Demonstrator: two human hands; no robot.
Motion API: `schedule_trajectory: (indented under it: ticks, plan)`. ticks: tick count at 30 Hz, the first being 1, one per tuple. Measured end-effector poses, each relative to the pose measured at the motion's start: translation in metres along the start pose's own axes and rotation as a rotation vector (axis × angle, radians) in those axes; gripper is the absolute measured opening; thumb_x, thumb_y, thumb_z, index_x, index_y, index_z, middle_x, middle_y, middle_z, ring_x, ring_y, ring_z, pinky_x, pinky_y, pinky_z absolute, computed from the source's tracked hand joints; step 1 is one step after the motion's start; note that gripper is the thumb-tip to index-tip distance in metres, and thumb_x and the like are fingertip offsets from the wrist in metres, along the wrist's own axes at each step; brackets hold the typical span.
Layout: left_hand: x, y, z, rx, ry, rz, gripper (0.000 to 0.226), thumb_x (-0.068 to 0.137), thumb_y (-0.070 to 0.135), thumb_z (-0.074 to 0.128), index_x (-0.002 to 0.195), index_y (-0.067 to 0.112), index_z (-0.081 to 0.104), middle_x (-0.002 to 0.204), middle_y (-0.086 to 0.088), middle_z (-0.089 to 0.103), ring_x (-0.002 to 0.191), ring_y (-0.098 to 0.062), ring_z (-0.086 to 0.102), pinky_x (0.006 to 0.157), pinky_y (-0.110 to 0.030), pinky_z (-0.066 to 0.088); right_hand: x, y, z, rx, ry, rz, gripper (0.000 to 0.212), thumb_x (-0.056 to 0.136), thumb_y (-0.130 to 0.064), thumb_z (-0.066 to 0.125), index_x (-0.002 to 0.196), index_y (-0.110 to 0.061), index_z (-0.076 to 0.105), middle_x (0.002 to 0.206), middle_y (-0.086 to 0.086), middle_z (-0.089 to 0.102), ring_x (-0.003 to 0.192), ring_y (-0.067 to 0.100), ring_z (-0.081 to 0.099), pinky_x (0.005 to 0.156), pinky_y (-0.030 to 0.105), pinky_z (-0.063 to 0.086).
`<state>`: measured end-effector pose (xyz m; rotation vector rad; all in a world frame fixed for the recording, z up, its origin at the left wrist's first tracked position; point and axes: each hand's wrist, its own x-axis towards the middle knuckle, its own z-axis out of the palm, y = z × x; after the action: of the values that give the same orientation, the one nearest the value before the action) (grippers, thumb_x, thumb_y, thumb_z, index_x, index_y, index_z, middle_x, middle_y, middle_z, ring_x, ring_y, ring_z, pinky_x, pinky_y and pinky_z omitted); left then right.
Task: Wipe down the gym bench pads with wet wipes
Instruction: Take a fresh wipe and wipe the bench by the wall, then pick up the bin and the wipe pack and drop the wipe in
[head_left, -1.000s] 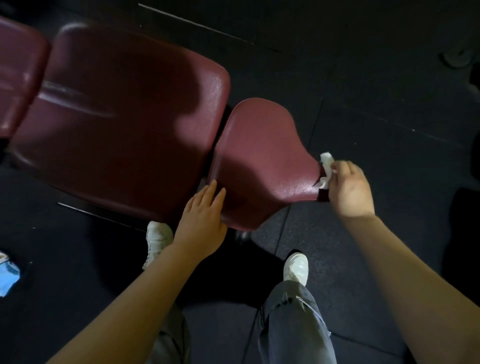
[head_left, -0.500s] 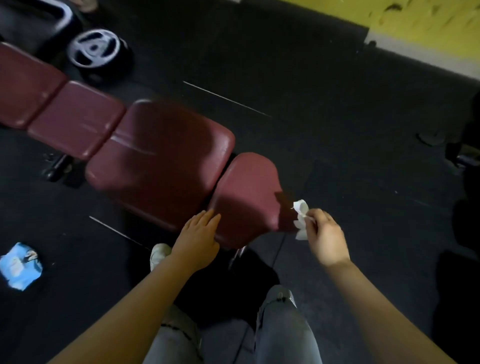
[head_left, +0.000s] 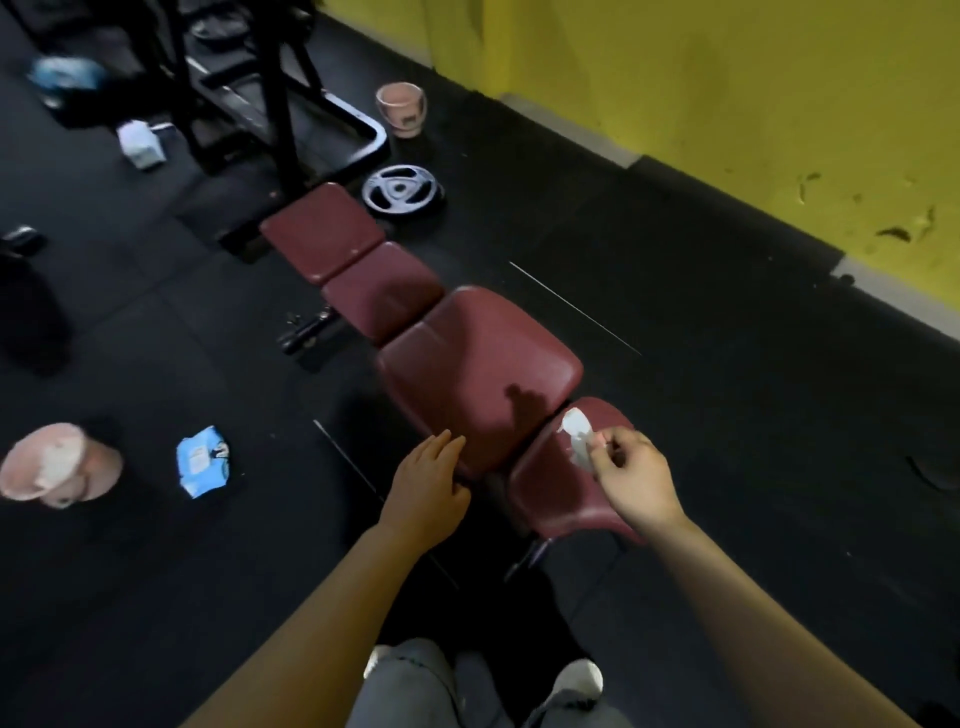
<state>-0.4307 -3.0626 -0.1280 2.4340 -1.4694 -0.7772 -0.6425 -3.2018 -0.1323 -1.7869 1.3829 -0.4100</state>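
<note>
A dark red gym bench runs away from me in several pads: a small near pad (head_left: 558, 493), a wide seat pad (head_left: 478, 364) and two narrower pads (head_left: 382, 293) beyond. My right hand (head_left: 636, 480) pinches a crumpled white wet wipe (head_left: 577, 434) above the small near pad. My left hand (head_left: 426, 486) has straight fingers reaching the near left edge of the wide seat pad. A blue wet wipe pack (head_left: 202, 461) lies on the floor to the left.
Black rubber flooring surrounds the bench. A weight plate (head_left: 402, 193) lies beyond it, next to a black rack frame (head_left: 280, 119). Pink buckets stand at the far back (head_left: 401, 109) and at the left (head_left: 52, 467). A yellow wall (head_left: 753, 104) runs along the right.
My view has lifted and pulled back, showing the whole bench. My right hand has come off the small pad's end and raised the wipe above it. My left hand stays at the pad edge.
</note>
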Motion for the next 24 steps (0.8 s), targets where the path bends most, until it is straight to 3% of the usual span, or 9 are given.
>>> schedule_trajectory:
  ticks: [2, 7, 11, 14, 16, 20, 24]
  plan:
    - [-0.014, -0.031, -0.028, -0.024, 0.033, -0.045, 0.068, 0.092, 0.018, 0.051, 0.155, 0.018, 0.025, 0.163, -0.004, 0.019, 0.151, -0.020, 0.013, 0.122, -0.032, 0.010, -0.004, -0.032, 0.024, -0.001, -0.032, -0.034, 0.020, 0.093, -0.028, 0.058, 0.073, -0.027, 0.061, 0.086, -0.001, 0.063, 0.078, 0.013, 0.059, 0.068, 0.024, 0.038]
    - [-0.050, -0.131, -0.094, -0.071, 0.152, -0.162, 0.066, 0.094, 0.020, 0.051, 0.155, 0.018, 0.025, 0.163, -0.003, 0.019, 0.151, -0.019, 0.013, 0.122, -0.032, 0.010, -0.013, -0.125, 0.108, 0.066, -0.162, -0.074, 0.016, 0.086, -0.007, 0.062, 0.078, -0.020, 0.062, 0.079, -0.003, 0.065, 0.076, 0.017, 0.059, 0.066, 0.024, 0.043]
    - [-0.086, -0.220, -0.135, -0.110, 0.191, -0.275, 0.066, 0.095, 0.023, 0.049, 0.155, 0.021, 0.024, 0.163, 0.000, 0.017, 0.151, -0.018, 0.012, 0.123, -0.034, 0.012, -0.026, -0.198, 0.184, 0.113, -0.216, -0.128, 0.029, 0.079, -0.003, 0.067, 0.093, -0.026, 0.057, 0.080, -0.003, 0.063, 0.078, 0.022, 0.061, 0.074, 0.031, 0.048]
    - [-0.119, -0.280, -0.161, -0.156, 0.250, -0.374, 0.066, 0.093, 0.022, 0.048, 0.155, 0.022, 0.024, 0.164, 0.000, 0.017, 0.151, -0.018, 0.012, 0.122, -0.034, 0.013, -0.036, -0.247, 0.242, 0.116, -0.247, -0.176, 0.023, 0.082, -0.006, 0.069, 0.086, -0.024, 0.055, 0.077, -0.007, 0.061, 0.071, 0.012, 0.059, 0.063, 0.010, 0.043]
    - [-0.144, -0.316, -0.176, -0.179, 0.296, -0.455, 0.067, 0.093, 0.022, 0.048, 0.155, 0.022, 0.025, 0.164, -0.001, 0.017, 0.151, -0.018, 0.013, 0.122, -0.032, 0.012, -0.041, -0.276, 0.277, 0.098, -0.299, -0.205, 0.016, 0.083, -0.008, 0.069, 0.081, -0.021, 0.059, 0.077, -0.008, 0.063, 0.072, 0.009, 0.059, 0.058, 0.007, 0.041]
    - [-0.192, -0.379, -0.193, -0.253, 0.375, -0.606, 0.067, 0.091, 0.021, 0.048, 0.155, 0.022, 0.027, 0.163, -0.001, 0.019, 0.151, -0.017, 0.013, 0.122, -0.030, 0.011, -0.052, -0.326, 0.341, -0.033, -0.509, -0.311, 0.012, 0.085, -0.010, 0.066, 0.086, -0.022, 0.066, 0.086, -0.006, 0.067, 0.083, 0.010, 0.063, 0.070, 0.020, 0.045]
    - [-0.227, -0.438, -0.203, -0.345, 0.430, -0.774, 0.066, 0.093, 0.022, 0.046, 0.155, 0.024, 0.025, 0.164, 0.003, 0.016, 0.151, -0.016, 0.010, 0.123, -0.032, 0.012, -0.062, -0.378, 0.407, -0.092, -0.642, -0.388, 0.011, 0.086, -0.014, 0.066, 0.084, -0.025, 0.068, 0.084, -0.010, 0.068, 0.082, 0.005, 0.062, 0.066, 0.017, 0.044]
